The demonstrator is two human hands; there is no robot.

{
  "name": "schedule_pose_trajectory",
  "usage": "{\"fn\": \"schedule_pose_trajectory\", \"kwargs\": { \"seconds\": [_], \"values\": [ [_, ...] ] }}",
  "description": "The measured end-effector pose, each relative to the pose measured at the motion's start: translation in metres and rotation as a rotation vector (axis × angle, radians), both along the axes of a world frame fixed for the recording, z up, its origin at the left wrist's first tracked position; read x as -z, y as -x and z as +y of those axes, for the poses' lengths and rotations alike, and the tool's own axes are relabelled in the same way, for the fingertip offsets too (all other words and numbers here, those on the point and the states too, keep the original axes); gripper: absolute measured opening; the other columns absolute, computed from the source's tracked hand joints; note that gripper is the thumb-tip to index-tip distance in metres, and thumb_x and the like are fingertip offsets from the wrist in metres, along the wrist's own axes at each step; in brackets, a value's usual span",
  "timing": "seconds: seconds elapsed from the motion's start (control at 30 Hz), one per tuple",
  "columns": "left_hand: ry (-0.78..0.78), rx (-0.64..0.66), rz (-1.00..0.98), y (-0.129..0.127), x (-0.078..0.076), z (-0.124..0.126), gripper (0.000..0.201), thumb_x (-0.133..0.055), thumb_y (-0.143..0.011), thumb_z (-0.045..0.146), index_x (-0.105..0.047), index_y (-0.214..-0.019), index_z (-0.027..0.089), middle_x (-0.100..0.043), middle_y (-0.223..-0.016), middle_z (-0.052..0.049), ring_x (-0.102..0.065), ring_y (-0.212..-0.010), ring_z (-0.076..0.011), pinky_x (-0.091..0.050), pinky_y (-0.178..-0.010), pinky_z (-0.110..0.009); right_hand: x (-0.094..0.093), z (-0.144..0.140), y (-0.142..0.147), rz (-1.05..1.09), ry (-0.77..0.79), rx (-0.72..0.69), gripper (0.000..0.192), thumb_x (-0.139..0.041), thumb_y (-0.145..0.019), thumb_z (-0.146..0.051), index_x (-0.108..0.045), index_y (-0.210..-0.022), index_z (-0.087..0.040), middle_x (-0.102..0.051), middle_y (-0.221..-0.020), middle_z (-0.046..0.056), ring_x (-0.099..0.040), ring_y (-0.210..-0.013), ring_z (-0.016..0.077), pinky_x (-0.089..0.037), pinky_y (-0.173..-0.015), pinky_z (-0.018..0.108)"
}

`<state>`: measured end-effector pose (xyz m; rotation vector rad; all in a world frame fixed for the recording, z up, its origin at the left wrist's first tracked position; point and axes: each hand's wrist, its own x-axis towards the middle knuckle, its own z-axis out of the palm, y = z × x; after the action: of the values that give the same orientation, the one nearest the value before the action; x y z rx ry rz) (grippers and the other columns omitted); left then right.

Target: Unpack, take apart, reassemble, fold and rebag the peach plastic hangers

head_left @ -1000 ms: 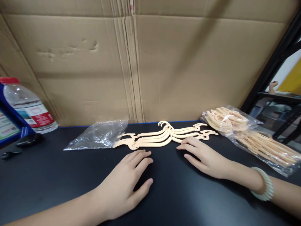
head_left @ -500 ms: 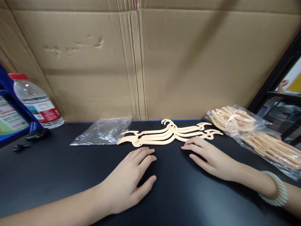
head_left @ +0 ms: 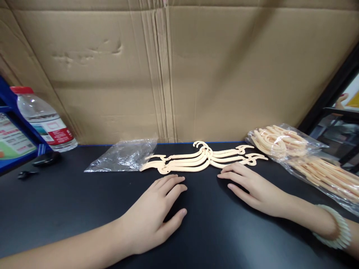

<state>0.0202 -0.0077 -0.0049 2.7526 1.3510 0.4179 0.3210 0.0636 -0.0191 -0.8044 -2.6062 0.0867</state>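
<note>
Both of my hands lie flat, palms down, on a black table (head_left: 70, 209). My left hand (head_left: 155, 211) rests just in front of a small pile of cream plastic hangers (head_left: 202, 158), fingers apart and holding nothing. My right hand (head_left: 252, 188), with a pale bead bracelet (head_left: 335, 231) on its wrist, lies to the right, its fingertips close to the hangers' right ends; I cannot tell whether they touch. An empty clear plastic bag (head_left: 125, 157) lies to the left of the hangers.
A clear bag full of more cream hangers (head_left: 303, 157) lies at the right. A cardboard wall (head_left: 179, 71) stands behind the table. At the far left are a water bottle (head_left: 45, 121), a blue bin (head_left: 11, 138) and small black items (head_left: 46, 158).
The view has shifted slightly, so everything sits a little further right in the picture. Both hands stay flat in the same places on the table.
</note>
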Motion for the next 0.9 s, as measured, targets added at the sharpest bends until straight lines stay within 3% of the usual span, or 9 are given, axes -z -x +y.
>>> {"fn": "schedule_pose_trajectory", "kwargs": {
  "seconds": [0.47, 0.9],
  "values": [
    [-0.026, 0.006, -0.06, 0.0018, 0.0036, -0.0001, 0.035, -0.051, -0.09, 0.031, -0.054, -0.124, 0.021, -0.052, -0.138, -0.012, -0.048, -0.127, -0.0305, -0.044, -0.104, -0.049, -0.0017, -0.0017, -0.0002, 0.002, -0.008, -0.014, 0.03, -0.043, -0.094, -0.017, -0.058, -0.119, -0.02, -0.058, -0.119, 0.013, -0.054, -0.113, 0.0237, -0.049, -0.096, 0.043],
    [0.011, -0.007, -0.035, -0.0004, -0.0032, -0.0028, 0.036, -0.05, -0.09, 0.029, -0.056, -0.124, 0.018, -0.052, -0.139, -0.014, -0.047, -0.128, -0.0316, -0.043, -0.105, -0.051, -0.0013, -0.0025, -0.0005, 0.004, -0.018, -0.012, 0.03, -0.044, -0.094, -0.017, -0.059, -0.12, -0.02, -0.059, -0.12, 0.012, -0.055, -0.114, 0.0233, -0.049, -0.097, 0.043]
  ]
}}
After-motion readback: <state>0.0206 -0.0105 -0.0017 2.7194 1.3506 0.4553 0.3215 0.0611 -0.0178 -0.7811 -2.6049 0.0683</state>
